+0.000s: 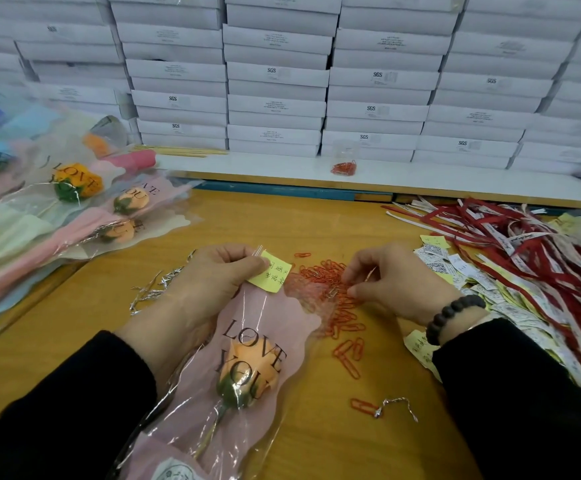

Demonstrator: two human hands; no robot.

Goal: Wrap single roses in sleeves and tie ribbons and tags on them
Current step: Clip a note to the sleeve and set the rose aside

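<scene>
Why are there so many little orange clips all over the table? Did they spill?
It looks that way. The orange paper clips lie in a loose heap on the wooden table, with strays trailing toward the person. The right hand is picking in the pile. Silver twist ties are scattered too.

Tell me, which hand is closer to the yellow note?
Left. The left hand pinches the yellow note against the sleeve; the right hand is off beside it, picking at paper clips.

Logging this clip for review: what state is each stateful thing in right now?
Left hand: pinching yellow paper tag against sleeve top.
Right hand: picking in pile of orange paper clips.
Pink "LOVE YOU" plastic sleeve: flat on the wooden table, orange rose inside.
Red and white ribbons: loose heap.
</scene>
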